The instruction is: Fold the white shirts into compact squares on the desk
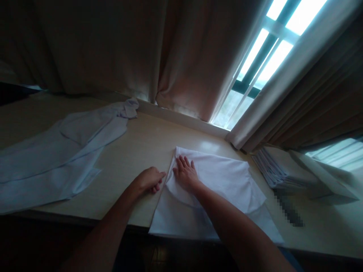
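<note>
A white cloth garment (pixel 224 173), partly folded, lies on the table in front of me, with some wrinkles and a loose flap on its right side. My right hand (pixel 185 173) is pressed flat on its upper left part, fingers spread. Just off the garment's left edge, my left hand (pixel 150 179) is curled closed over the tabletop, with no cloth visible in it. The inside of its fingers is hidden from view.
Another white garment (pixel 70 143) is spread loosely on the table (pixel 127 151) at the left. Folded white cloths (pixel 278 166) are stacked at the right beside a white box-like object (pixel 320 177). A blurred-out dark item (pixel 289 209) lies nearby. Curtains (pixel 193 56) hang behind.
</note>
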Action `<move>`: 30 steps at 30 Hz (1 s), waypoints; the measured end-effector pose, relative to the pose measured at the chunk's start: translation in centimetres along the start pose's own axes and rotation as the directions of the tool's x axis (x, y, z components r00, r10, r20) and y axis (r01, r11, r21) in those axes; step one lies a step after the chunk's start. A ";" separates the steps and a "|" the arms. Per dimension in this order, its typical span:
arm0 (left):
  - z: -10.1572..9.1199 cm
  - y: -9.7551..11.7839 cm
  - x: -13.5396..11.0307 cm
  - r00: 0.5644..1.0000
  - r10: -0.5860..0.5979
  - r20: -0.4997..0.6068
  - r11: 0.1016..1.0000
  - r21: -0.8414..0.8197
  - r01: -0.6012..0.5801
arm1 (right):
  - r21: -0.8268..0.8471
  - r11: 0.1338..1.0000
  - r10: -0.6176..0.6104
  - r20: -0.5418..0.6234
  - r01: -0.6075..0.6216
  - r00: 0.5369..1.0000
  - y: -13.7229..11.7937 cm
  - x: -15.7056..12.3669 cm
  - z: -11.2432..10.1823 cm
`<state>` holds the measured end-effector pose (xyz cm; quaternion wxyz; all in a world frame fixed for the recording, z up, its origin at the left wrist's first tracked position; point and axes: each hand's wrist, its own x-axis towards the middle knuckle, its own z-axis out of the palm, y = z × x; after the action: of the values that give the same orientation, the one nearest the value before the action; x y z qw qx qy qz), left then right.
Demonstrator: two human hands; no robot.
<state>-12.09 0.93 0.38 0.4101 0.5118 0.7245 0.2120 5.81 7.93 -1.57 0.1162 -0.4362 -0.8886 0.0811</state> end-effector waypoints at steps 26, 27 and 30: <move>2.1 0.6 -0.2 0.975 0.072 0.209 0.990 -0.137 -0.044 | 0.058 0.998 0.021 -0.022 -0.020 1.000 -0.4 0.9 -3.0; 2.3 0.6 -0.1 0.973 0.072 0.221 0.982 -0.189 -0.029 | 0.064 0.998 0.026 -0.028 -0.024 0.999 -0.4 0.8 -3.2; 2.7 0.8 0.0 0.966 0.087 0.242 0.966 -0.257 -0.022 | 0.080 0.997 0.019 -0.037 -0.016 0.999 -0.5 0.6 -3.5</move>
<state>-9.45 0.89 -0.61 0.5541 0.4981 0.6194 0.2473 6.02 8.26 1.96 0.1497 -0.4406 -0.8784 0.1093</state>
